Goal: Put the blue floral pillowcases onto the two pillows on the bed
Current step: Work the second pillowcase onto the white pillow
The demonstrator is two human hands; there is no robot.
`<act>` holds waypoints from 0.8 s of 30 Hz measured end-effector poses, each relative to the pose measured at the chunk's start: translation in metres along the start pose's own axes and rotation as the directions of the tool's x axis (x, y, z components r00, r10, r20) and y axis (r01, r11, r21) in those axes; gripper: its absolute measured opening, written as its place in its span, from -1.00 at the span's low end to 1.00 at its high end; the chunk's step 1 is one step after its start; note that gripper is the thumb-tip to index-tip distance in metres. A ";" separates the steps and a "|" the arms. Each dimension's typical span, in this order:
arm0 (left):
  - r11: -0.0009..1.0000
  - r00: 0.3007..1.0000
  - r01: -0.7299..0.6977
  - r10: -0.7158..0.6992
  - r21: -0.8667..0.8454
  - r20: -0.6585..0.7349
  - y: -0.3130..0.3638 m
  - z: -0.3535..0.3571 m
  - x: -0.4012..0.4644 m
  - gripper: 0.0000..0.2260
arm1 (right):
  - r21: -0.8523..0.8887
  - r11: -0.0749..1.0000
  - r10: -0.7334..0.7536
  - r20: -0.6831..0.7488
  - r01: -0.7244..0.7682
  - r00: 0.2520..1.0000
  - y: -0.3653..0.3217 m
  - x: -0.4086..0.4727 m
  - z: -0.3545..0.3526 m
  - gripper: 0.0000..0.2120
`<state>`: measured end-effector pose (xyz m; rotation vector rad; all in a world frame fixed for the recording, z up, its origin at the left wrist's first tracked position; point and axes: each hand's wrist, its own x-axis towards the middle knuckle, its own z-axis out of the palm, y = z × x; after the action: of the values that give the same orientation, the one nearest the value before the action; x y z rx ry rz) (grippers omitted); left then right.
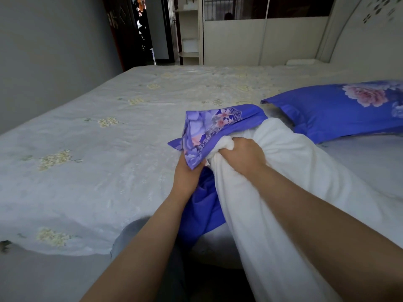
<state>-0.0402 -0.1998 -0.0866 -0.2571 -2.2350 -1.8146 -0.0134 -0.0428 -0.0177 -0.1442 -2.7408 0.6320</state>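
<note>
Two hands work over the pale bedspread [98, 136]: left hand [187, 175] grips pillowcase [209, 129], right hand [242, 155] clutches pillow [272, 203].

Place: a bedroom in a home.
Bed [91, 136]: wide, filling most of the view, spread with a pale sheet embroidered with small cream flowers.
Headboard [357, 40]: cream, arched, with a leaf pattern, at the far right.
Pillow [340, 110]: in a blue floral case, lying near the headboard.
Wardrobe [261, 38]: cream, tall, with sliding panels, beyond the bed.
Corner shelves [189, 33]: cream, rounded, beside the wardrobe.
Doorway [144, 31]: dark wood frame, open, at the far left corner.
Wall [50, 44]: plain grey, on the left.
</note>
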 end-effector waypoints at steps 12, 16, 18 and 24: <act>0.969 0.952 -0.243 0.228 -0.050 -0.205 0.030 0.001 0.041 -0.76 | 0.671 0.706 0.160 0.159 -0.225 0.974 0.008 0.020 -0.041 -0.71; 0.964 0.957 -0.260 0.266 0.063 -0.117 0.046 -0.017 0.060 -0.77 | 0.689 0.668 0.201 0.194 -0.279 0.960 0.010 0.020 -0.055 -0.59; 0.901 0.937 -0.337 0.350 0.273 0.000 0.049 -0.029 0.065 -0.81 | 0.704 0.646 0.233 0.186 -0.295 0.954 0.016 0.022 -0.065 -0.57; 0.866 0.979 -0.101 0.173 0.490 -0.104 0.035 -0.013 0.055 -0.77 | 0.690 0.650 0.301 0.149 -0.317 0.942 0.013 0.023 -0.067 -0.59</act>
<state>-0.0812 -0.2069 -0.0349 -0.1732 -2.4022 -1.1103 -0.0123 -0.0004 0.0401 -0.4247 -2.2832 1.7429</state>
